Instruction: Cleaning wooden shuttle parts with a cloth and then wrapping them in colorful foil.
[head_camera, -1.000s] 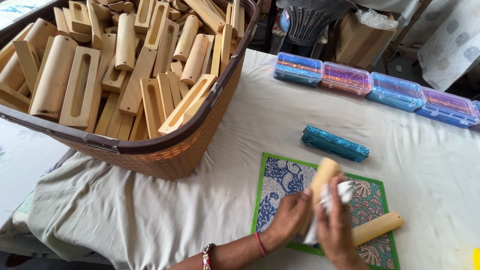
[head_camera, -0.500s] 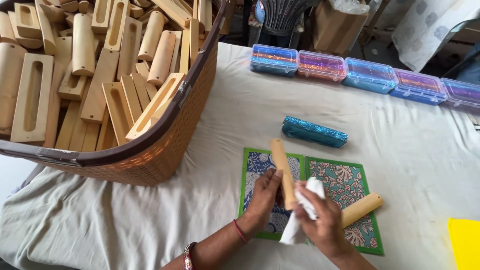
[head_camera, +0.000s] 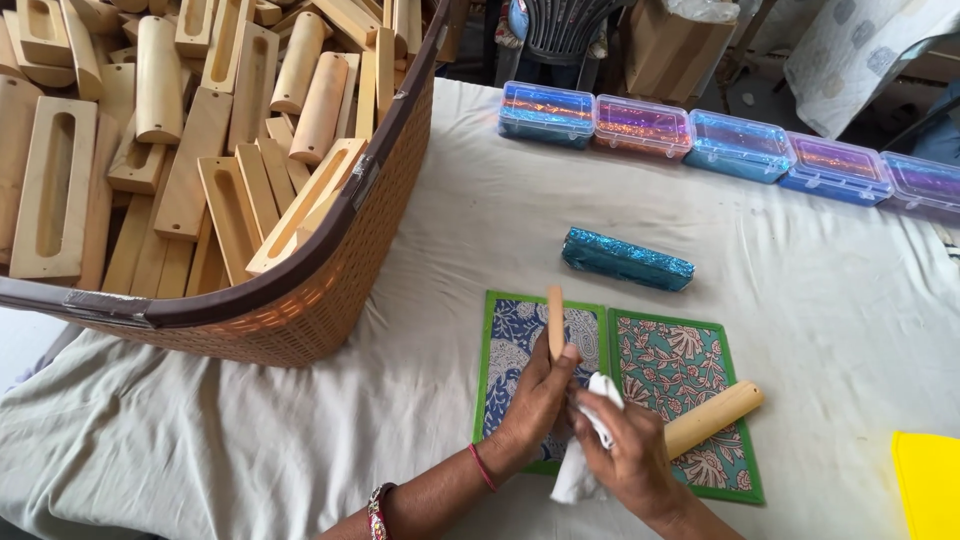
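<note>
Holding a slim pale wooden stick (head_camera: 555, 322) upright by its lower end, the left hand (head_camera: 535, 405) keeps its grip pinched on it, thumb near the top of the fingers. Just right of that grip, the right hand (head_camera: 625, 455) has its grip pressed together on a crumpled white cloth (head_camera: 590, 440) touching the stick's base. Beneath both lie two green-bordered patterned mats (head_camera: 690, 370) on the cloth-covered worktop (head_camera: 820, 290). Right of the grips rests a rounded wooden block (head_camera: 712, 418); beyond them, a blue foil-wrapped bar (head_camera: 627, 259).
</note>
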